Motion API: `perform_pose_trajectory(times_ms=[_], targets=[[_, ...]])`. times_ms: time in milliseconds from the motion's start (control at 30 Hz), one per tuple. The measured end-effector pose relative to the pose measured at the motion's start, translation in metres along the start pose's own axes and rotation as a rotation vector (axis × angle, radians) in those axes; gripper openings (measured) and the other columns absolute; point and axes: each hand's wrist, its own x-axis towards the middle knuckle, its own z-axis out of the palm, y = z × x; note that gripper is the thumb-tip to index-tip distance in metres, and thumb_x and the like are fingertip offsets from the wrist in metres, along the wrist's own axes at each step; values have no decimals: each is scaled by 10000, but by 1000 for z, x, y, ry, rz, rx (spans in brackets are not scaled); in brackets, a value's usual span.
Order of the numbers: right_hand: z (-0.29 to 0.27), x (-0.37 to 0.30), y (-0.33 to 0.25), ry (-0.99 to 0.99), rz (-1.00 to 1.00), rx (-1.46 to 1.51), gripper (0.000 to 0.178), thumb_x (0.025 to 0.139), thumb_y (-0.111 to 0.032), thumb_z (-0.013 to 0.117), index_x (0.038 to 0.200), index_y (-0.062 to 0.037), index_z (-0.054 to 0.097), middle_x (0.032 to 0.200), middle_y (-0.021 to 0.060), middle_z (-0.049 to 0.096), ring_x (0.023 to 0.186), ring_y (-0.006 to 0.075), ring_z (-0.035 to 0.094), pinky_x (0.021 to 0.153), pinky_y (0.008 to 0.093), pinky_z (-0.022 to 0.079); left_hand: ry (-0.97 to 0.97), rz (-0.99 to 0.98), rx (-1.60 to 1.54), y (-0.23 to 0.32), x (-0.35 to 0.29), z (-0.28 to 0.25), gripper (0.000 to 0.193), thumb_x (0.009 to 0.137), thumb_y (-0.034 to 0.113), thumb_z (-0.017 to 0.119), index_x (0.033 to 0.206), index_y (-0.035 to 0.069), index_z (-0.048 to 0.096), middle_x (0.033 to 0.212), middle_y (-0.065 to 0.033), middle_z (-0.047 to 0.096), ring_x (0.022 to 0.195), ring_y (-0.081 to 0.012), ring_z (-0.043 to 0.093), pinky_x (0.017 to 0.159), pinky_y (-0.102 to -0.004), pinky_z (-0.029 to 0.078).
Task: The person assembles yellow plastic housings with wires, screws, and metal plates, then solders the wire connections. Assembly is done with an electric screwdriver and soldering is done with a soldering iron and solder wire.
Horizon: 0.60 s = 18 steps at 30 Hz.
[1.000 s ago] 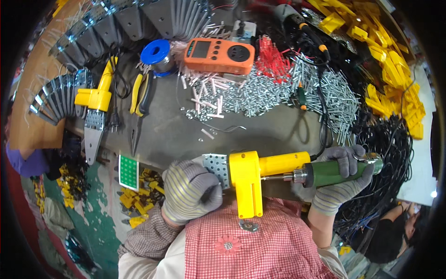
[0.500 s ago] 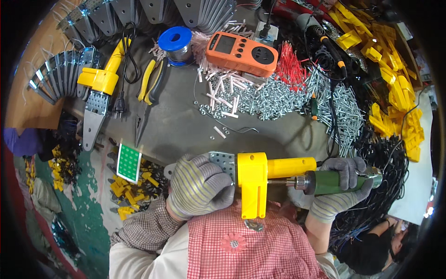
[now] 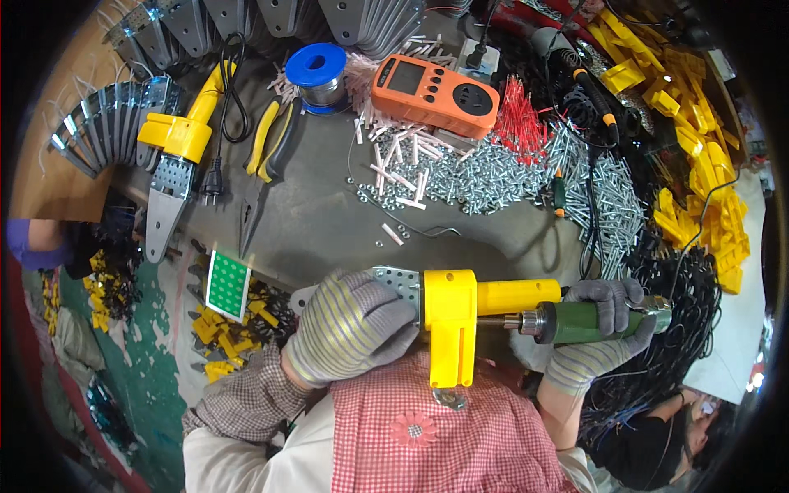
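My left hand [image 3: 353, 329], in a grey striped glove, is closed round the perforated metal plate [image 3: 401, 281] of a yellow-handled tool. The yellow housing [image 3: 450, 329] is held level above my lap, its round handle [image 3: 518, 296] pointing right. In my right hand [image 3: 582, 361], gloved too, lies a green power screwdriver [image 3: 575, 323], fingers wrapped round its body. Its shaft points left, into or against the right side of the housing; the very tip is hidden. A small shiny metal piece [image 3: 449, 398] shows just below the housing.
On the bench lie a similar yellow tool [image 3: 177, 140], pliers [image 3: 267, 160], a blue solder spool [image 3: 318, 70], an orange meter [image 3: 434, 94] and a heap of screws [image 3: 493, 177]. Black cords [image 3: 682, 304] and yellow housings [image 3: 707, 181] pile up at right. A person [image 3: 649, 444] is at lower right.
The housing, plate and left hand sit very slightly farther right in view. The screwdriver stays at the housing, and both grips are unchanged. At the far left edge, another person's arm has shifted.
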Motion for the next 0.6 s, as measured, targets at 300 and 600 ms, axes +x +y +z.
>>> perform_pose_trajectory(times_ms=[300,600], targets=[[4,2,11,25,27,55,254,947,-277,783,1031,-145,582,627,-133,419,544,29,433,913,337,536,-98,46,-94,-11,1,-7,259,787,216,859,999,102,763,945,-41,682,873,-265,686,839,-456,551],[2,4,16,-68,48,4,292,1009,-356,748,1089,-97,639,672,-89,470,597,68,491,960,329,506,-96,71,-134,-18,5,-12,242,814,225,815,1001,93,735,941,-52,652,852,-280,665,809,-460,541]])
